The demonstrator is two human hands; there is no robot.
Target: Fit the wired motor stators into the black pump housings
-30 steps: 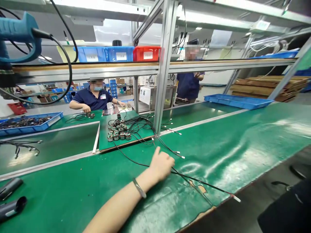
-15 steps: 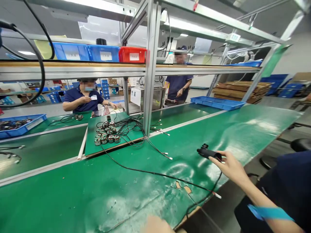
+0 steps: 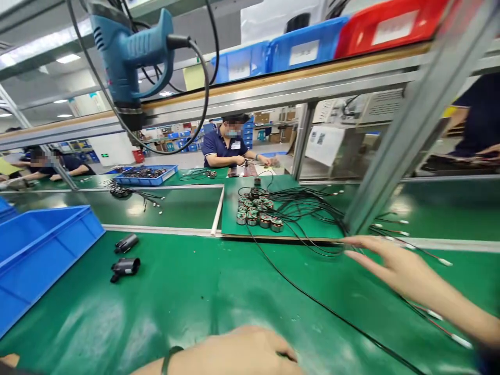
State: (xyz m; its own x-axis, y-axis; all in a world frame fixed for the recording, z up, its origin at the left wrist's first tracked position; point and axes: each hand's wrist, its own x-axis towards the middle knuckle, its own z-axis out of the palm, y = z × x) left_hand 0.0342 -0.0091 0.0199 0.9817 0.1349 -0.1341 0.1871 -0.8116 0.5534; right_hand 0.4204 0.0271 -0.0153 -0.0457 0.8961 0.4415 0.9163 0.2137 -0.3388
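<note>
The black cables spill from the small motors on the green board toward the tabletop's near edge. The right hand, fingers spread and holding nothing, hovers just right of the tangle and is nearer. The left hand rests at the near edge, fingers loosely curled and seemingly empty.

bench mat: glossy green
wires by the right hand: black, white tips
motor coils: green and copper, silver rims
tubes left of the hands: black
tray: blue
hanging tool: teal-blue, black cord
shelf bins: blue, red
</note>
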